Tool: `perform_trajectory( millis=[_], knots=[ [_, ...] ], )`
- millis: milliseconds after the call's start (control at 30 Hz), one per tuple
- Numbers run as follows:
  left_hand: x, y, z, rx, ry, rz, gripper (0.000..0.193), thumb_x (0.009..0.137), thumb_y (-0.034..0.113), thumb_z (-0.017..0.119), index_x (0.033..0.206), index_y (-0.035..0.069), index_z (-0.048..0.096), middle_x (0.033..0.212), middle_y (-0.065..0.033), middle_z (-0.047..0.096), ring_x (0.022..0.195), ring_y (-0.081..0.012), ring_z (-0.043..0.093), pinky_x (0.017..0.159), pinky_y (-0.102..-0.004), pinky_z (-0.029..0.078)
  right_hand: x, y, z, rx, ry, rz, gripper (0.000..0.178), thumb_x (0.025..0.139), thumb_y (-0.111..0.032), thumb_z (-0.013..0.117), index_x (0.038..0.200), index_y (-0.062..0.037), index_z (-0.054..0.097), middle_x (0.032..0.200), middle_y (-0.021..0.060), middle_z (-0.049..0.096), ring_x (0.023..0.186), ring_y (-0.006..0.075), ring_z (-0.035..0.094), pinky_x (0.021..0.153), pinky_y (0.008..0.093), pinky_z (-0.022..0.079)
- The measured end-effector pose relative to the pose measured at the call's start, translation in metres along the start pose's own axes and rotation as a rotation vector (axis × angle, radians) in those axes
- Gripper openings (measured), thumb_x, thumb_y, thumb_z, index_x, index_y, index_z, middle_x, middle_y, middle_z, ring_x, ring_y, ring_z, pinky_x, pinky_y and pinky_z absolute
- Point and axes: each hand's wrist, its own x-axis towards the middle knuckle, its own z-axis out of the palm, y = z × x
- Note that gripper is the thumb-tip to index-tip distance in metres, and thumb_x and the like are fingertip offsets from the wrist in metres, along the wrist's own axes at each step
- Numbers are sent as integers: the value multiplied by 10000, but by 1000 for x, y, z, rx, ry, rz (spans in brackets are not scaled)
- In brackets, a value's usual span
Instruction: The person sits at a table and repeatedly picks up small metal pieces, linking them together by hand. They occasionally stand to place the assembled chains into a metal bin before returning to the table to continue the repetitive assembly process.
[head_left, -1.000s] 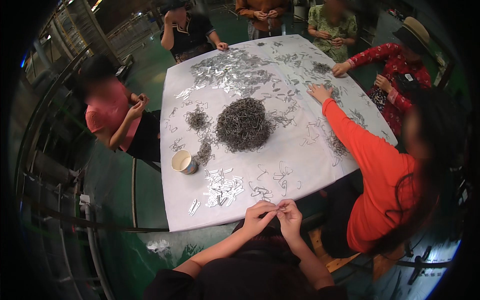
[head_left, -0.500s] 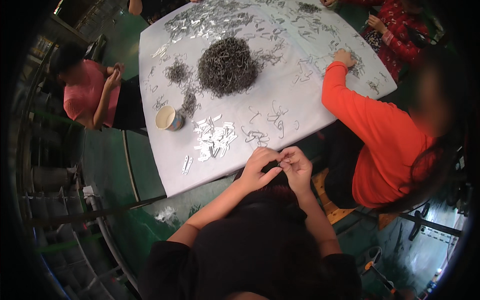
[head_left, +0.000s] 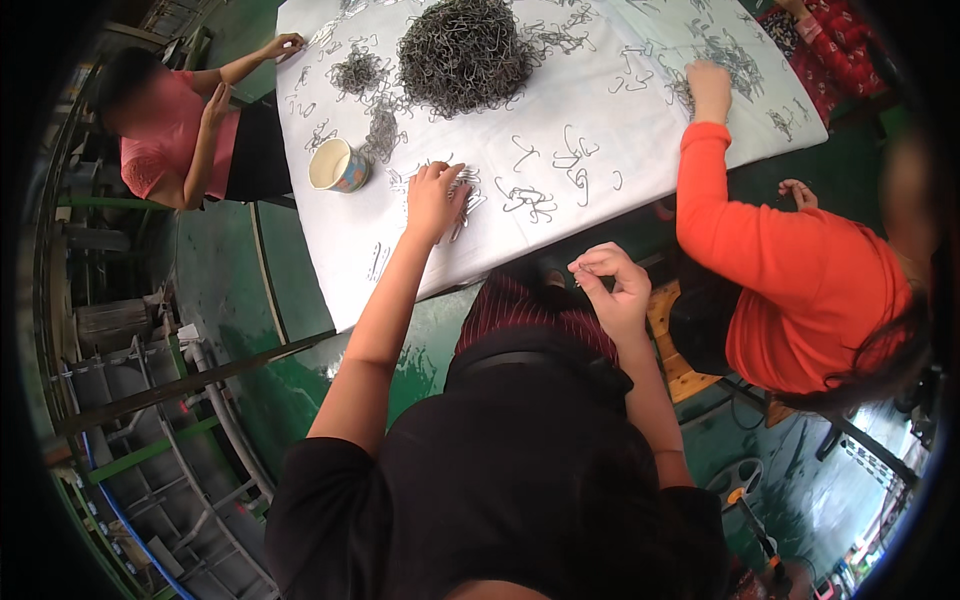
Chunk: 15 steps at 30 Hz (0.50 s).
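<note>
My left hand [head_left: 432, 208] reaches onto a pile of small flat metal strips [head_left: 468, 182], fingers apart and touching the pieces. It covers much of the pile. My right hand [head_left: 618, 284] is off the table's near edge, above my lap, with thumb and fingers pinched together. A small, thin, shiny bit shows at its fingertips, too small to name. To the right of the strips lie several loose bent wire hooks [head_left: 527, 203]. Two strips [head_left: 378, 262] lie apart, nearer the table's left edge.
A paper cup [head_left: 338, 166] stands left of the strips. A large heap of wire hooks [head_left: 465, 58] rises farther back on the white-covered table [head_left: 440, 270]. At right, a person in an orange top [head_left: 760, 260] handles hooks; another in pink [head_left: 172, 130] stands at left.
My hands have come apart: the left went forward and left onto the strips, while the right stayed near my lap, still pinched. The view shifted, and the person in pink stretched an arm to the table.
</note>
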Motion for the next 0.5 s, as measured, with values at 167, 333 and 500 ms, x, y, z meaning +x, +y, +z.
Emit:
perform_trajectory(
  millis=[167,333,500],
  knots=[
    [11,-1,9,43,-85,6,186,716,176,623,889,109,631,843,-73,574,815,-250,524,742,-347,397,3,0,3,-52,-24,-3,129,676,78,630,694,6,524,742,84,585,682,152,570,583,232,463],
    [19,-5,13,27,-105,-23,124,695,176,640,738,64,606,773,-77,575,767,-251,538,716,-350,408,4,2,5,-10,-37,25,127,674,83,627,689,12,523,740,89,581,690,158,575,607,235,471],
    [26,-8,11,-66,-179,-43,117,676,152,648,695,48,597,722,-85,580,712,-254,542,677,-343,420,4,5,5,-87,-52,-2,128,664,67,639,685,9,527,713,88,590,676,169,576,604,257,463]
  ],
)
